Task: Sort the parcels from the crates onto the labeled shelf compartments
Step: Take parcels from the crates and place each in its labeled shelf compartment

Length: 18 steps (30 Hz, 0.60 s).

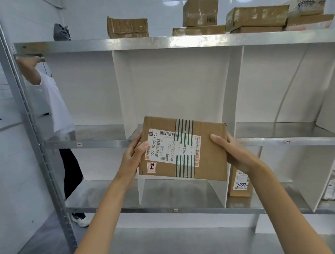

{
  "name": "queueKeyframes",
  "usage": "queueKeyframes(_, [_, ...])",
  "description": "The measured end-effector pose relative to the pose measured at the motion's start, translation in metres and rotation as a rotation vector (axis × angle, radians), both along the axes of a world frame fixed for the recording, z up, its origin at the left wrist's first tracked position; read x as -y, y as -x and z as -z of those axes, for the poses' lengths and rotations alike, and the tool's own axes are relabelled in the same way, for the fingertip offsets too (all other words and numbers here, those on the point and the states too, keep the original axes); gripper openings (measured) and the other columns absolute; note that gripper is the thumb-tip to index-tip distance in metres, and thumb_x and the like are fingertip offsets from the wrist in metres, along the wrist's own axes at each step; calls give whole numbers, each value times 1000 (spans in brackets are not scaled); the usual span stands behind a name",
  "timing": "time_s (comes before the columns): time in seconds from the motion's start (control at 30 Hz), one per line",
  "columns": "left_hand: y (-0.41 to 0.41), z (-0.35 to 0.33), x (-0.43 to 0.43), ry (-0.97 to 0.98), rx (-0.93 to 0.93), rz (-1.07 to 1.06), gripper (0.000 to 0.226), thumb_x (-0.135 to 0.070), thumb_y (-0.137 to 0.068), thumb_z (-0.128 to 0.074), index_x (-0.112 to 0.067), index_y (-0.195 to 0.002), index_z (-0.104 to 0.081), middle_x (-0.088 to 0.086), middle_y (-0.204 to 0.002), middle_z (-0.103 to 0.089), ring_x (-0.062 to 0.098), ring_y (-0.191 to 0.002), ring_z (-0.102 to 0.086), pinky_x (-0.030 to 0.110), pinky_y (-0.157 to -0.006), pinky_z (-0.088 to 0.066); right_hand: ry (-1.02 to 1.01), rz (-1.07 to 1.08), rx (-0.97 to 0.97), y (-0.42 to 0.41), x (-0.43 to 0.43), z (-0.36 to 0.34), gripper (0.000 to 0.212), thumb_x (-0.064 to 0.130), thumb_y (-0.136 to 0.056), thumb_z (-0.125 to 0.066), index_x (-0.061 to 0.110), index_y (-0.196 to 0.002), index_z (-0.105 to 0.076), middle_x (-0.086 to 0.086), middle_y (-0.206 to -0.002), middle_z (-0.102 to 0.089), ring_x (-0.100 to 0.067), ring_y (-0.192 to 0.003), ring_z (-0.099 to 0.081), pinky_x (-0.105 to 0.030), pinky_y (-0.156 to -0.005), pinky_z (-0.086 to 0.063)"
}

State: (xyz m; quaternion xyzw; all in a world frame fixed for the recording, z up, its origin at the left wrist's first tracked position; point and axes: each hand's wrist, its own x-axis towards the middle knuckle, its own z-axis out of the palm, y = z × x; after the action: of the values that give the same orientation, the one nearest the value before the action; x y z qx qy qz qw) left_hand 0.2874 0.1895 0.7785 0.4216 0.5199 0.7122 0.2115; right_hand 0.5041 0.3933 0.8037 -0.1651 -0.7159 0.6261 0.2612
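Observation:
I hold a brown cardboard parcel (208,153) with a white shipping label and green-striped tape, level with the front edge of the middle shelf (294,140). My left hand (134,155) grips its left side and my right hand (231,152) grips its right side. The parcel sits in front of the middle compartment, between two white dividers (123,94). A red-edged sticker on its lower left corner carries handwritten marks. Small labels are stuck on the shelf edges (80,144).
Several cardboard boxes (200,12) lie on the top shelf. A small labelled box (240,183) stands in the lower shelf, with a white packet (333,187) further right. Another person in a white shirt (53,99) stands behind the rack's left post (25,109).

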Motion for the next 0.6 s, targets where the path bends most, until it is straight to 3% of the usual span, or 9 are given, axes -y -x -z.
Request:
queueKeyframes(0.07, [-4, 0, -2, -13, 21, -52, 76, -62, -70, -58, -28, -137, -44, 4, -121, -66, 20, -110, -63, 42, -92, -51, 79, 43, -81, 6, 2, 6, 70, 50, -70, -76, 31, -129, -44, -6, -126, -62, -24, -112, -63, -49, -97, -49])
queueKeyframes(0.2, [-25, 25, -6, -72, 261, -415, 93, -86, -59, -51, -29, -132, -43, -5, -133, -52, 11, -121, -49, 38, -98, -33, 218, 128, -233, 18, 9, 21, 68, 45, -73, -75, 30, -130, -41, -8, -126, -61, -28, -115, -60, -53, -91, -52])
queueKeyframes(0.3, [-46, 48, -16, -30, 318, -278, 92, -82, -58, -57, -43, -137, -32, -11, -144, -36, 14, -130, -38, 46, -105, -32, 291, 168, -306, 26, 22, 30, 59, 43, -72, -70, 33, -122, -40, -4, -121, -60, -22, -108, -61, -42, -71, -58])
queueKeyframes(0.37, [-61, 51, -27, -6, 236, -90, 98, -78, -52, -67, -56, -136, -21, -20, -142, -33, 9, -129, -38, 47, -105, -38, 307, 186, -310, 35, 33, 42, 59, 43, -71, -71, 30, -119, -38, -2, -119, -58, -19, -107, -61, -45, -75, -59])
queueKeyframes(0.43, [-66, 49, -35, -18, 171, -50, 92, -70, -54, -74, -58, -132, -26, -19, -135, -48, 2, -116, -54, 35, -93, -52, 236, 193, -218, 38, 42, 58, 64, 48, -70, -75, 28, -117, -37, 5, -117, -55, -11, -108, -59, -45, -82, -57])
queueKeyframes(0.5, [-59, 49, -36, -29, 124, -112, 81, -61, -58, -77, -53, -128, -35, -16, -125, -58, 1, -108, -60, 27, -84, -55, 106, 204, -69, 33, 46, 70, 66, 56, -66, -76, 28, -113, -38, 9, -113, -56, -2, -102, -59, -30, -81, -53])
queueKeyframes(0.6, [-48, 46, -30, 1, -27, -98, 81, -52, -66, -76, -48, -134, -32, -22, -124, -57, 1, -113, -56, 25, -85, -54, -12, 191, 3, 20, 39, 82, 59, 53, -64, -71, 30, -109, -42, 8, -113, -59, 6, -94, -61, -11, -69, -49])
